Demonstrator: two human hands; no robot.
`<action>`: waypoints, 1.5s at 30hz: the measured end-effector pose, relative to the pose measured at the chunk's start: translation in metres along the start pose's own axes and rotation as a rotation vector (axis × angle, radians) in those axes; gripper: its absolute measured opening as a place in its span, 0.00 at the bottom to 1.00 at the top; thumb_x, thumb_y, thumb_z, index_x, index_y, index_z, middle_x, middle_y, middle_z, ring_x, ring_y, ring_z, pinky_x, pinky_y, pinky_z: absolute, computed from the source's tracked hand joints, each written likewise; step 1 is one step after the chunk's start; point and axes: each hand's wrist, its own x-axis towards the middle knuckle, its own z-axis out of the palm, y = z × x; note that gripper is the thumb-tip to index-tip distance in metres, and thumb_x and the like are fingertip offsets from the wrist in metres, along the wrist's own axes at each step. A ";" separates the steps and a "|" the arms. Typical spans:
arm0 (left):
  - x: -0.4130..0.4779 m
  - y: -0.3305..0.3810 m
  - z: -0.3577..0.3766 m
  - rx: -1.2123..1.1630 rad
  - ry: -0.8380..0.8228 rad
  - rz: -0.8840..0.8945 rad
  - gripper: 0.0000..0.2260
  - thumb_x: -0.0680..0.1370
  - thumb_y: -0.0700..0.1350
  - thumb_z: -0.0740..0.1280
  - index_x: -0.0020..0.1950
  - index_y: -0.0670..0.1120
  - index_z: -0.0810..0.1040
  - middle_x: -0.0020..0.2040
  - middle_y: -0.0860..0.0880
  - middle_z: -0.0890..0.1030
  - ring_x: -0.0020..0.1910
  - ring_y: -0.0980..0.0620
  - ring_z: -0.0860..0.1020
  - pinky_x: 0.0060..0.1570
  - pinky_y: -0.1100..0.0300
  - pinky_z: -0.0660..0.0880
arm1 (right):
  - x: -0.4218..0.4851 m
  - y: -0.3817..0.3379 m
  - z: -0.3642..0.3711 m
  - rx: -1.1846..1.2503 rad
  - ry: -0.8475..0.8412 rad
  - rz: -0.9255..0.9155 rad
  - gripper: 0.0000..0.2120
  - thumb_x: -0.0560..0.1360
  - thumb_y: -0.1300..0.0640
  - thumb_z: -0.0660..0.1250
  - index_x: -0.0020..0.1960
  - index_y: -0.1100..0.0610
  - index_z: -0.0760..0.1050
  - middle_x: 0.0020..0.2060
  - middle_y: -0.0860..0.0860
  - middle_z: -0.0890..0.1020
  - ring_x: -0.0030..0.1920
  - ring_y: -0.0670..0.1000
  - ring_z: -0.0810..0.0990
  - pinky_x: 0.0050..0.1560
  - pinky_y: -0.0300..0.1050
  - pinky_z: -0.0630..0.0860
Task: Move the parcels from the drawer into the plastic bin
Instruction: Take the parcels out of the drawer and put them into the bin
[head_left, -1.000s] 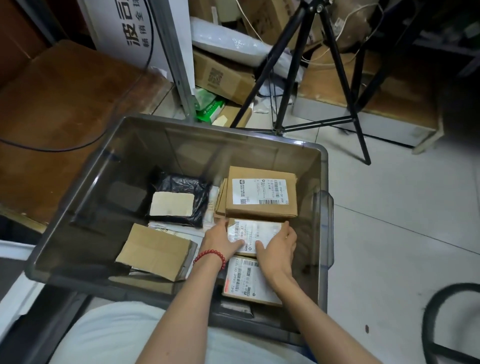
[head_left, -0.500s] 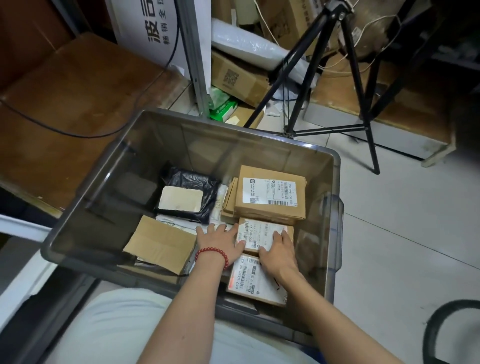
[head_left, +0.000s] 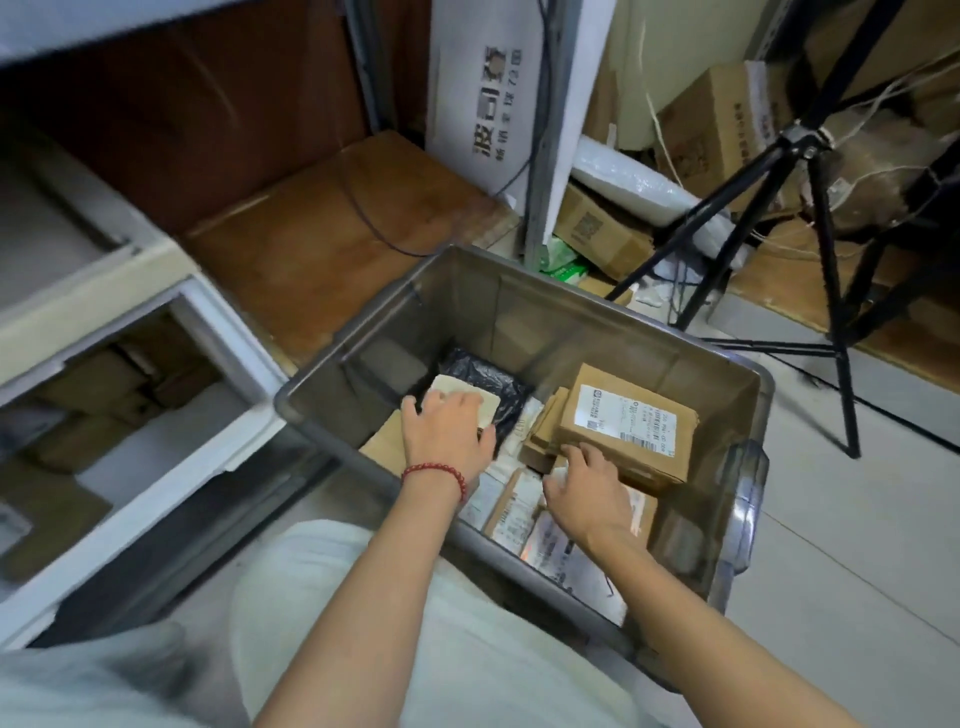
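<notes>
A grey see-through plastic bin (head_left: 748, 499) stands on the floor in front of me, holding several parcels. My left hand (head_left: 447, 434), with a red bead bracelet, hovers over the black bag parcel (head_left: 483, 371) and its pale label, fingers relaxed and holding nothing. My right hand (head_left: 589, 486) lies over small labelled cardboard parcels (head_left: 514, 514) beside the large brown box (head_left: 628, 421), fingers loosely curled; no grip shows. At the left, the open white drawer (head_left: 171, 467) holds more brown parcels (head_left: 93, 395).
A black tripod (head_left: 826, 218) stands behind the bin on the right. Cardboard boxes (head_left: 597, 234) and a bubble-wrap roll (head_left: 639, 192) pile up at the back. A brown board (head_left: 322, 249) with a cable lies behind the bin. Pale floor (head_left: 857, 545) lies to the right.
Both hands have let go of the small labelled parcel and lifted away from it; the left hand has moved left over the black bag. The view has swung left, revealing the drawer.
</notes>
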 end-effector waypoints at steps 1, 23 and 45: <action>0.000 -0.010 -0.011 -0.008 0.051 -0.031 0.18 0.78 0.57 0.58 0.66 0.54 0.72 0.63 0.53 0.76 0.63 0.49 0.70 0.61 0.48 0.62 | 0.001 -0.008 -0.004 -0.033 0.040 -0.055 0.24 0.80 0.48 0.59 0.74 0.53 0.63 0.73 0.53 0.66 0.71 0.55 0.65 0.69 0.52 0.67; -0.203 -0.216 -0.037 -0.027 0.159 -0.879 0.21 0.78 0.59 0.60 0.67 0.53 0.71 0.65 0.52 0.75 0.64 0.48 0.70 0.60 0.49 0.64 | -0.098 -0.275 0.039 -0.015 -0.126 -0.960 0.21 0.80 0.47 0.61 0.70 0.55 0.67 0.68 0.53 0.68 0.64 0.58 0.72 0.56 0.53 0.74; -0.163 -0.349 0.022 0.007 -0.007 -1.020 0.29 0.77 0.61 0.59 0.74 0.50 0.61 0.71 0.45 0.66 0.69 0.42 0.66 0.65 0.47 0.63 | -0.046 -0.378 0.172 -0.214 -0.240 -1.080 0.23 0.80 0.46 0.60 0.73 0.51 0.64 0.70 0.56 0.66 0.69 0.58 0.66 0.66 0.54 0.66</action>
